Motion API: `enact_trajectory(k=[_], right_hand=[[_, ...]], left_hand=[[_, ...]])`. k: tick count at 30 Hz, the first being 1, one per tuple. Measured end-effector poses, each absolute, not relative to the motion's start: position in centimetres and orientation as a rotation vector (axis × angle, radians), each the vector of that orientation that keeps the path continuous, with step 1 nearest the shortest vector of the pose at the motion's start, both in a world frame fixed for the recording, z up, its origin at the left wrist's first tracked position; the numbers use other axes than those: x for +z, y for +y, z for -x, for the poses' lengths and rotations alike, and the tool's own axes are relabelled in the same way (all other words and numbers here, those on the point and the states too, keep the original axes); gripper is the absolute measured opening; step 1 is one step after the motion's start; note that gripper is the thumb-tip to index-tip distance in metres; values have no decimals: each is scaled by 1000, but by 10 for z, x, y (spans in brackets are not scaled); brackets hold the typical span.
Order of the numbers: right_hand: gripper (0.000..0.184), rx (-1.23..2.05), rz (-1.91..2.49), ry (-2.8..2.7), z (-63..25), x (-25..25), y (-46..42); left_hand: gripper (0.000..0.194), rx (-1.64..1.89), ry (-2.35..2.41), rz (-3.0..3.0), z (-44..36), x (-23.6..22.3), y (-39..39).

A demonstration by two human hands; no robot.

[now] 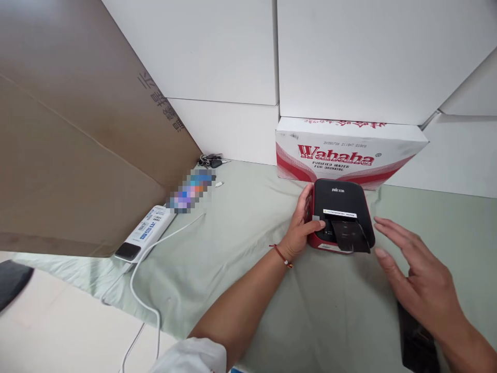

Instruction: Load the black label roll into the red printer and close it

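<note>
A black-topped, red-sided boxy device (344,199) stands on the green cloth, with a white label strip across its top. A dark, glossy flap (351,237) is tilted up at its near side. My left hand (301,223) grips the left side of the device, its thumb lying on the top beside a small grey patch. Close to the right edge is my right hand (417,264), open, its fingers apart and nothing held. Whether its fingertips touch the device, I cannot tell. Beneath my right wrist lies a dark object (417,339), partly covered.
Behind the device stands a white-and-red Wahaha water carton (337,150). A large brown cardboard panel (77,145) rises on the left. Along it lie a white power bank (145,233), a blurred-out colourful object (191,190) and keys (212,159). A white cable (134,285) hangs over the cloth's edge.
</note>
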State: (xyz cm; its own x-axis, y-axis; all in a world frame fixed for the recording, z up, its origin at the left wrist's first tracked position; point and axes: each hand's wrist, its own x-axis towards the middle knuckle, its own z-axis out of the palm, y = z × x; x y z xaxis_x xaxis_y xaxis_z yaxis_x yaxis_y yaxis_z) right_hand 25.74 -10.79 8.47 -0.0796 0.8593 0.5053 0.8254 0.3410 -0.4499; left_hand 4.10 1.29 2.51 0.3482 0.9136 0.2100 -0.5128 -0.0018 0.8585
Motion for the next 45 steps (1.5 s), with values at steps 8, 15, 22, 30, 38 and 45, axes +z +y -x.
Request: enact_trajectory(k=[8,15,22,30,38,45], right_hand=[[60,-272,1232,-2029,-231,48,-111],[37,-239,1223,-2014,-218,43,-115],[43,-193,1242,-1969,-221,39,-113],[43,-255,1278,-1968,-220,40,-120],[55,-16,1123,-2083,-226,80,-114],[26,374,1600,-2014,-240,163,-40]], left_hand=[[92,1159,402,-1011,-43,31,23],[95,1109,395,-1044,-34,40,19],[90,1136,475,-1029,-39,39,19],[108,1123,673,-1016,-37,33,27],[108,1135,606,-953,-38,30,25],[85,1092,528,-939,-39,23,24]])
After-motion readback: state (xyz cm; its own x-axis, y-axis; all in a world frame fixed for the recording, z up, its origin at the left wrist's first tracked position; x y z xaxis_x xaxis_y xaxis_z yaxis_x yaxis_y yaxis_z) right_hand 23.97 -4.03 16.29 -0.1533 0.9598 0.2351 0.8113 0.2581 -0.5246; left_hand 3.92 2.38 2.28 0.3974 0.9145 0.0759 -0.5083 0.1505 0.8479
